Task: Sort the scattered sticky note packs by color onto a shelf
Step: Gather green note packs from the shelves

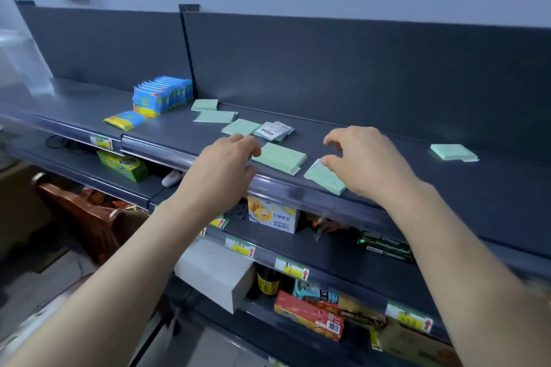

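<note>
Both bare hands reach over the front edge of the dark grey metal top shelf [372, 140], where 6 pale green sticky note packs lie scattered. The left hand [222, 162] hovers with its fingers loosely curled and its grip open, the fingertips [255, 151] just touching the left edge of a flat green sticky note pack near the front [278, 157]. The right hand [368, 158] is spread above the shelf, grip open and holding nothing; its thumb rests on the tilted green sticky note pack at the shelf lip [323, 177], which juts slightly over the edge.

Farther back and to the left, 3 more green packs run in a loose diagonal: a thick square one by the back panel [204, 104], a flatter one just near of it [215, 116], and a third [241, 127] touching a small white sachet pile [274, 130]. A lone green pack [453, 152] lies well apart on the far right.

On the left part of the shelf, a row of upright blue and yellow snack packets [162, 94] stands, with 1 fallen yellow and blue packet [124, 119] lying flat in front. Lower shelves hold boxes and price tags.
</note>
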Demonstrator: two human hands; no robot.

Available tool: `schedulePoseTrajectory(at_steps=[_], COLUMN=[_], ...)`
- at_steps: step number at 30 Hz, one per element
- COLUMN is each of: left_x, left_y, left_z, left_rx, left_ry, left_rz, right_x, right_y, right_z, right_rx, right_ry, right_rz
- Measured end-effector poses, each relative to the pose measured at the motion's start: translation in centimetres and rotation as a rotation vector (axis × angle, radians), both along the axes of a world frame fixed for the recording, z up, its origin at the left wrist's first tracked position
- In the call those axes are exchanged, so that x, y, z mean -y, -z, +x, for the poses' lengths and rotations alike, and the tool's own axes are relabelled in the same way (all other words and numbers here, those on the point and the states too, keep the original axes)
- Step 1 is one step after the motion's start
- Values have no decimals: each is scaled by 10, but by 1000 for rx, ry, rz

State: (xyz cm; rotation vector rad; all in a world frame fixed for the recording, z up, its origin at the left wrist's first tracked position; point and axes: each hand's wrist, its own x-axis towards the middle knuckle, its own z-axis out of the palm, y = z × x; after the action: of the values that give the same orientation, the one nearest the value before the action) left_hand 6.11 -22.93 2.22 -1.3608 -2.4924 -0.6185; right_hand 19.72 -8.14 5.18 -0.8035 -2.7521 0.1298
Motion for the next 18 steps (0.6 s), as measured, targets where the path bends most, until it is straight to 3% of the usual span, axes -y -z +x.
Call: schedulePoseTrajectory(at_steps=[9, 18], left_x=[-76, -133], left_y=[25, 39], left_z=[-97, -158], left_rx=[114, 218], left_ry=[167, 359], left_rz=[-200, -528], right_x=[-51, -77], right_y=[31, 47], right_z=[-66, -94], right_rx=[247, 498], right_ry=[216, 415], right_rz=[-128, -366])
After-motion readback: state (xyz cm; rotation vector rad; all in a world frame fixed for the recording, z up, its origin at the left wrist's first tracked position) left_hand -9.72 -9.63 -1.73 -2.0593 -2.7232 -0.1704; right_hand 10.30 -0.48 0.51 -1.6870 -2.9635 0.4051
